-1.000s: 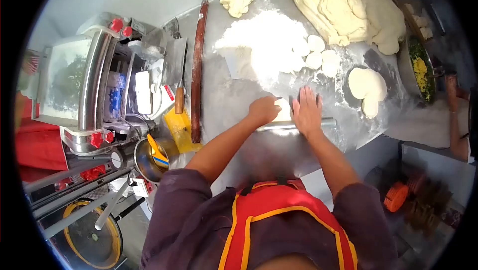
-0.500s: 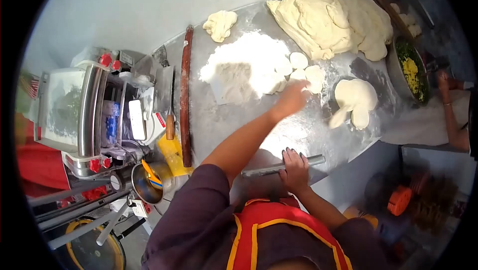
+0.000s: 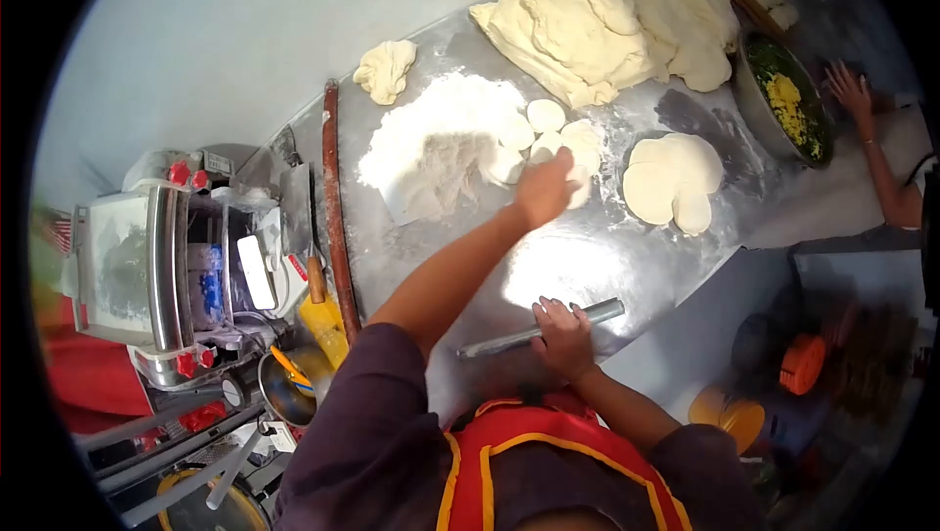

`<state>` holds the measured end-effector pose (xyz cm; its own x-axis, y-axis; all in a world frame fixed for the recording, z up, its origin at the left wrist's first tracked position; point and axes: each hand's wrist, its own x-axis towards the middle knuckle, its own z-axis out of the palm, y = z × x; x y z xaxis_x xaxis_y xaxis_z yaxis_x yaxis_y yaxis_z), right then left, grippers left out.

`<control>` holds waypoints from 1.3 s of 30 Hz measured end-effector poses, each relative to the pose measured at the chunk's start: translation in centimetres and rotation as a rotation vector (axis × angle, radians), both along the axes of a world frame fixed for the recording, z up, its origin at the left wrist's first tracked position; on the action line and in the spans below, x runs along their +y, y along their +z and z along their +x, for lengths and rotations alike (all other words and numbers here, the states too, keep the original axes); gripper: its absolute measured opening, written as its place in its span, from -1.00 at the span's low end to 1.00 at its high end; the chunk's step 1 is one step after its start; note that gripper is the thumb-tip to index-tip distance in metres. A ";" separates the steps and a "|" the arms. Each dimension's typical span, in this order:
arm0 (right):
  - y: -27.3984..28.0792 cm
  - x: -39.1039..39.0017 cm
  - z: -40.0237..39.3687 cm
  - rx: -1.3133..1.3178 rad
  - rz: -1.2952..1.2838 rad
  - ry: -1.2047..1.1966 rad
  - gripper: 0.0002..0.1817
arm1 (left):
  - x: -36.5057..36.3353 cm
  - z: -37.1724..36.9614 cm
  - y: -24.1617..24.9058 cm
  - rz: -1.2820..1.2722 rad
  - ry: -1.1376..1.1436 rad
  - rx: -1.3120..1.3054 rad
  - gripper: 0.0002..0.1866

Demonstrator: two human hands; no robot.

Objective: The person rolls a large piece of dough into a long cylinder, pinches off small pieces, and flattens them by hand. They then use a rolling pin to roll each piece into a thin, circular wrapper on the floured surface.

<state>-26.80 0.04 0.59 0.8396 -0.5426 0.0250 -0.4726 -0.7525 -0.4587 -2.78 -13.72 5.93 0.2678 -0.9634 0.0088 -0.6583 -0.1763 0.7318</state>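
Note:
My left hand (image 3: pixel 544 190) is closed on a small flat dough round (image 3: pixel 580 188), gripping it near its edge; the fingertips are partly hidden. Just beyond, several more dough rounds (image 3: pixel 545 116) lie against a heap of white flour (image 3: pixel 441 120). Closer to my body, my right hand (image 3: pixel 565 337) wraps over a grey rolling pin (image 3: pixel 605 311) lying at a slant across the table edge. To the right, rolled-out flat dough pieces (image 3: pixel 671 174) overlap on the floured metal table (image 3: pixel 441 257).
A big mass of dough (image 3: pixel 607 27) fills the back. A smaller dough lump (image 3: pixel 385 71) sits at back left. A long brown stick (image 3: pixel 336 208) borders the left, beside a dough machine (image 3: pixel 171 267). A bowl with greens and yellow filling (image 3: pixel 741 91) stands near another person's hand (image 3: pixel 850 95).
My left hand has drawn a dough round toward me from the cluster. The oval dough piece has settled against the other flat pieces. The other person's hand has spread its fingers. The view has shifted.

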 end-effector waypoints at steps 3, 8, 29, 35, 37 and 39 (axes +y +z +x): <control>1.3 -0.3 0.3 0.009 0.034 0.003 -0.38 | -3.1 -3.7 0.3 -0.047 -0.002 0.098 -0.67; 2.0 -0.4 0.5 -0.050 0.009 -0.012 -0.41 | -5.5 -6.2 -7.9 -0.361 -0.257 -0.366 -0.51; 2.3 -0.5 0.5 -0.038 0.013 0.004 -0.40 | 13.9 -3.0 -4.3 -0.018 -0.250 -0.413 -0.27; 1.8 -0.1 0.6 -0.092 -0.032 0.002 -0.35 | 11.8 -3.8 -4.0 0.015 -0.143 -0.428 -0.25; 2.0 0.0 0.6 -0.043 -0.065 0.027 -0.31 | 11.9 -3.8 -4.7 -0.050 -0.135 -0.476 -0.25; 2.5 -0.3 0.6 -0.025 -0.066 0.077 -0.29 | 12.3 -3.5 -6.1 -0.111 -0.139 -0.497 -0.26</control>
<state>-26.24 -0.25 3.12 0.8772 -0.4733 0.0804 -0.4015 -0.8151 -0.4176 -6.27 -1.40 -0.21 0.0751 -0.9756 0.2061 -0.9425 -0.0019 0.3342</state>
